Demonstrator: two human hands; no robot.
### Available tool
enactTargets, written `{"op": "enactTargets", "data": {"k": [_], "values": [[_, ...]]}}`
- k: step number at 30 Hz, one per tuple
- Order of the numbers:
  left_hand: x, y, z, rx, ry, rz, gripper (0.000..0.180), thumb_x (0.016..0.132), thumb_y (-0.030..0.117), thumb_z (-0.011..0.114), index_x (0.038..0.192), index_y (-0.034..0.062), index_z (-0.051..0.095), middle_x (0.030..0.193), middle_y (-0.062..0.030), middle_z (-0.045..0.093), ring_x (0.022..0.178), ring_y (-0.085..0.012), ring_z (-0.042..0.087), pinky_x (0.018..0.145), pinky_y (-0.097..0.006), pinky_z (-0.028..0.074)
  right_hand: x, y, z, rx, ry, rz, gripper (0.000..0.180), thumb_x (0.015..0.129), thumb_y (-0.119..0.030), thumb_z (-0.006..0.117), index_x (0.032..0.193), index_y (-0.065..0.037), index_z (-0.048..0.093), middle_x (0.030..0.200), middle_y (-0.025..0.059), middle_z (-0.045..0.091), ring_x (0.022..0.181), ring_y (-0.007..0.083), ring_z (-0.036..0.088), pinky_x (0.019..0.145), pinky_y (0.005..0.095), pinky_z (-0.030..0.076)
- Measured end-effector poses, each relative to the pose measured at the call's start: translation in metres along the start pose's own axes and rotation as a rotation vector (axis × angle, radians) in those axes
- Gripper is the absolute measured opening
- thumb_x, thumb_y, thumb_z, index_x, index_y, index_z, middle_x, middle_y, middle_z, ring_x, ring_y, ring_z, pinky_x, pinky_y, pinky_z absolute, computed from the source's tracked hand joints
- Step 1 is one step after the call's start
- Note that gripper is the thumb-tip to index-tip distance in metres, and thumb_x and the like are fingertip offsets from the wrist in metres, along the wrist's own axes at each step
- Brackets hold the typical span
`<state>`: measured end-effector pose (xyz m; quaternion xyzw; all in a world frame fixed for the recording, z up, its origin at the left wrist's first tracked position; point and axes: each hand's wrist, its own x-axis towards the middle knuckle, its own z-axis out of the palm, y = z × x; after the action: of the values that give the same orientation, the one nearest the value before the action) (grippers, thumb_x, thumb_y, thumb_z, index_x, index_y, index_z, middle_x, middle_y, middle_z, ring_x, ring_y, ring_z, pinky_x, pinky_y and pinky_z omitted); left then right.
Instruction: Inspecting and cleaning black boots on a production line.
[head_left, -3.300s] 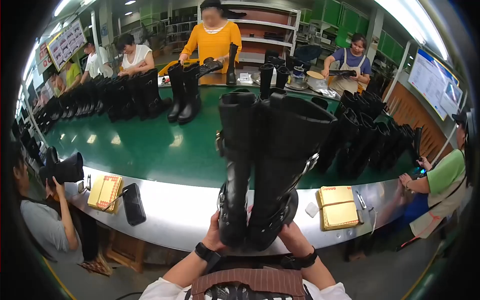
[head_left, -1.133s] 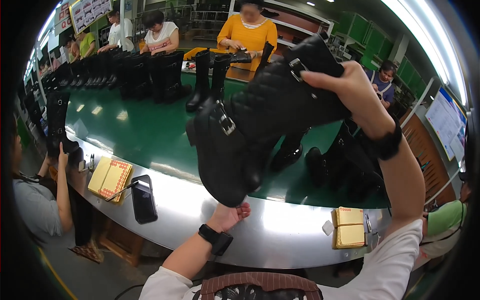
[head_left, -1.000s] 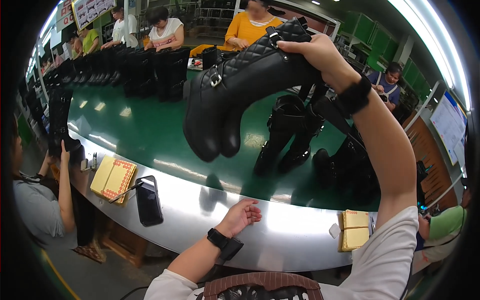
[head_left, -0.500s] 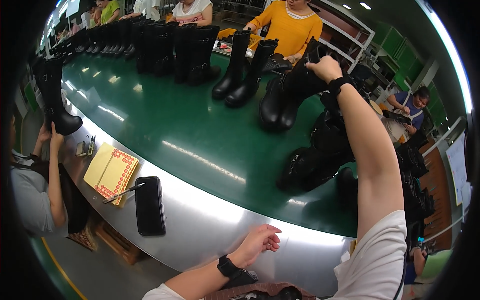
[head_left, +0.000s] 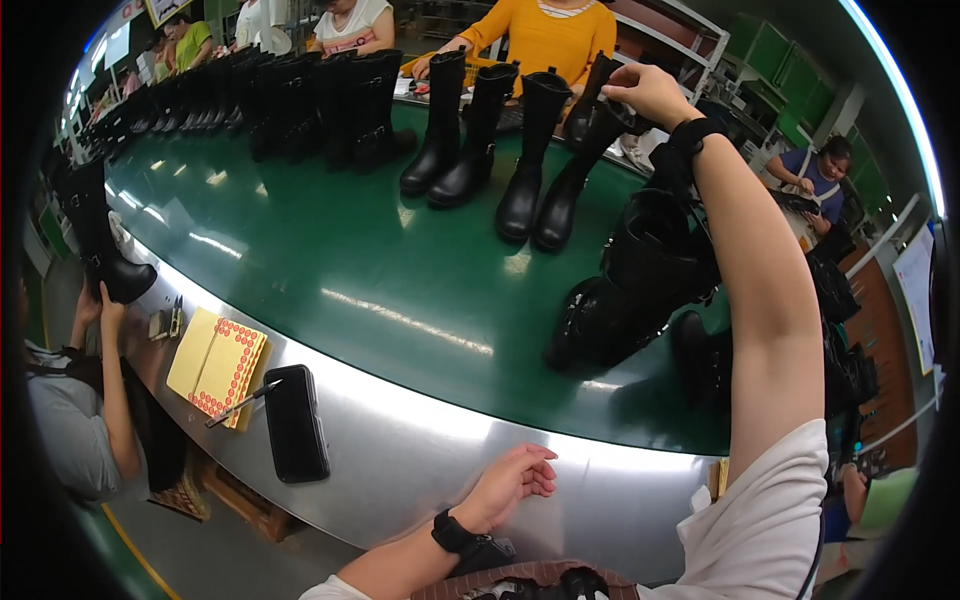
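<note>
Head view: the green tabletop (head_left: pixel 330 260) fills the centre. The right arm stretches to the upper right, right hand (head_left: pixel 648 95) grip clamped on the top of a black boot (head_left: pixel 575 175) standing there. Left hand (head_left: pixel 512 482), fingers loosely curled and empty, rests on the steel edge (head_left: pixel 420 440) at lower centre.

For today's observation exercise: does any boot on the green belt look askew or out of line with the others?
Yes. Most boots stand upright, but the black boots by the right forearm lean over on the green belt. The right hand grips the top of an upright boot pair; the left hand rests empty on the metal edge.
</note>
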<state>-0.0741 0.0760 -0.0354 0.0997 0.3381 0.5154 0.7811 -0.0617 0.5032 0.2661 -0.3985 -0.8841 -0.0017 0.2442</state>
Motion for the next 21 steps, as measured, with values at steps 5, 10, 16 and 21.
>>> {"op": "enactTargets", "data": {"k": [5,10,16,21], "values": [[0.001,0.000,0.000,0.030,-0.016,0.016,0.021,0.097,0.018,0.049,0.107,0.0002,0.056,0.086,-0.0099,0.062,0.079,-0.0203,0.062,0.075,-0.033,0.052,-0.086,-0.003,-0.107,-0.039,0.132,-0.117,0.038,0.080,-0.037,0.071,0.102,-0.005,0.071,0.091,0.0107,0.071,0.089,0.0226,0.068,0.080,0.0329,0.051],[0.003,-0.003,0.002,0.067,0.001,0.082,0.021,0.098,0.017,0.047,0.107,0.0007,0.056,0.086,-0.0102,0.061,0.078,-0.0205,0.063,0.075,-0.034,0.054,-0.201,-0.018,-0.146,0.043,-0.030,-0.044,0.034,0.082,-0.035,0.071,0.100,-0.007,0.069,0.082,0.0084,0.070,0.077,0.0177,0.067,0.070,0.0320,0.052],[0.006,-0.002,0.001,0.097,-0.032,0.099,0.021,0.097,0.018,0.048,0.106,0.0010,0.057,0.085,-0.0107,0.062,0.079,-0.0212,0.064,0.075,-0.034,0.055,-0.259,-0.025,-0.085,-0.060,-0.210,-0.079,0.077,0.080,-0.049,0.072,0.144,-0.021,0.040,0.106,0.0237,0.064,0.105,0.0347,0.062,0.090,0.0407,0.048],[0.007,0.002,-0.004,0.043,-0.072,0.035,0.022,0.097,0.021,0.051,0.105,0.0021,0.058,0.086,-0.0114,0.064,0.079,-0.0223,0.066,0.074,-0.033,0.055,-0.238,-0.021,-0.052,-0.092,-0.410,-0.037,0.081,0.074,-0.028,0.078,0.144,-0.021,0.039,0.083,0.0201,0.067,0.082,0.0355,0.066,0.079,0.0412,0.051]]}}
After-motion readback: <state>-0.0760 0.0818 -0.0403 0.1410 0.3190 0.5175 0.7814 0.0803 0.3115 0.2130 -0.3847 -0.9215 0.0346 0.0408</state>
